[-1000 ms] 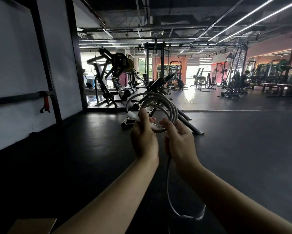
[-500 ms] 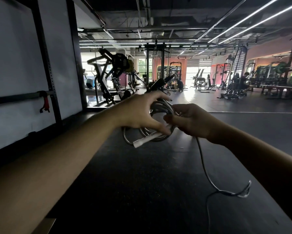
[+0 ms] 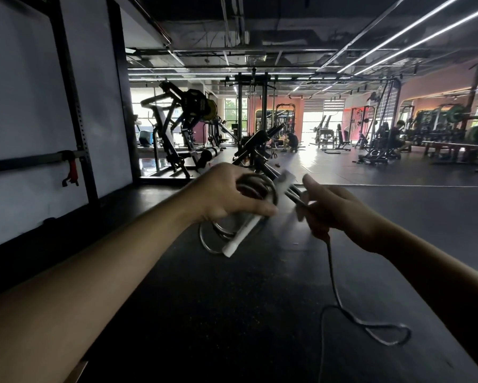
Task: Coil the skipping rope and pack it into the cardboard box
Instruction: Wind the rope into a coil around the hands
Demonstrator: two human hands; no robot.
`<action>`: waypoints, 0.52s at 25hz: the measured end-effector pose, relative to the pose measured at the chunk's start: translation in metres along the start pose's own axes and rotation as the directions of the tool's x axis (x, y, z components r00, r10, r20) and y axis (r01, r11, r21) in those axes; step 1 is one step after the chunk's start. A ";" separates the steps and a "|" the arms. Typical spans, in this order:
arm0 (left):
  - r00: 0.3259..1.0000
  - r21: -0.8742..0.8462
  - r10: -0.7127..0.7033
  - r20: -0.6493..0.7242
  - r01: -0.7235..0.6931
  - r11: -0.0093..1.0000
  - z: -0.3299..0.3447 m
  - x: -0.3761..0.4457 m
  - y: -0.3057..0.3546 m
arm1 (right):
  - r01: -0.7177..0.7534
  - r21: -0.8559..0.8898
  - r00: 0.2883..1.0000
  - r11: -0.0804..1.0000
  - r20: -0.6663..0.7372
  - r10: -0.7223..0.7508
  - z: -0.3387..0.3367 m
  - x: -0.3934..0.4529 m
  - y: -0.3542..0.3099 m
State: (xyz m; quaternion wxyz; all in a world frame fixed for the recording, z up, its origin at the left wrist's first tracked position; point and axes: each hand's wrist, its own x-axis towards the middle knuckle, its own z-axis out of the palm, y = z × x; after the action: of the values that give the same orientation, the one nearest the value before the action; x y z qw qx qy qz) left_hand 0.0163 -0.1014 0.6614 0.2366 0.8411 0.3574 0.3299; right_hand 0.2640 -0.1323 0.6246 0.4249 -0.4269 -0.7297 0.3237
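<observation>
My left hand (image 3: 226, 193) grips a bundle of grey skipping-rope coils (image 3: 218, 230), with one white handle (image 3: 240, 236) sticking down and out of the bundle. My right hand (image 3: 331, 208) is closed around the other handle (image 3: 286, 179), whose white end points up and left toward the coils. A loose length of rope (image 3: 340, 299) hangs from the right hand and loops on the dark floor at lower right. A sliver of the cardboard box (image 3: 79, 371) shows at the bottom left edge, mostly behind my left forearm.
Black rubber gym floor (image 3: 232, 313) spreads below. A white wall with a black rack upright (image 3: 75, 106) runs along the left. Weight machines (image 3: 182, 128) stand ahead, and people sit or crouch far off among benches at right.
The hands have drawn apart. The right hand now holds the second handle, pointed at the coils. The hanging rope swung and its loop lies lower right.
</observation>
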 end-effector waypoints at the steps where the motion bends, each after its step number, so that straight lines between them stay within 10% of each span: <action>1: 0.993 -0.098 0.012 -0.120 -0.023 0.995 -0.006 -0.001 -0.002 | -0.030 -0.005 0.999 1.000 -0.038 0.030 -0.007 -0.002 0.007; 5: 0.877 -0.510 -0.118 -0.466 -0.157 0.846 0.013 -0.003 -0.009 | -0.041 0.174 0.987 0.984 -0.148 0.067 0.001 -0.003 0.029; 13: 0.681 -0.872 -0.575 -0.453 -0.204 0.445 0.083 0.012 0.015 | 0.121 0.348 0.947 0.930 -0.322 -0.002 0.079 0.012 0.005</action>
State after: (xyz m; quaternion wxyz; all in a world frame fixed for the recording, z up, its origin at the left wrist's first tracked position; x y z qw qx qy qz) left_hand 0.0894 -0.1150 0.6200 0.5154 0.3492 0.2951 0.7248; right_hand 0.1915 -0.1283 0.5909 0.6180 -0.3638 -0.5927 0.3667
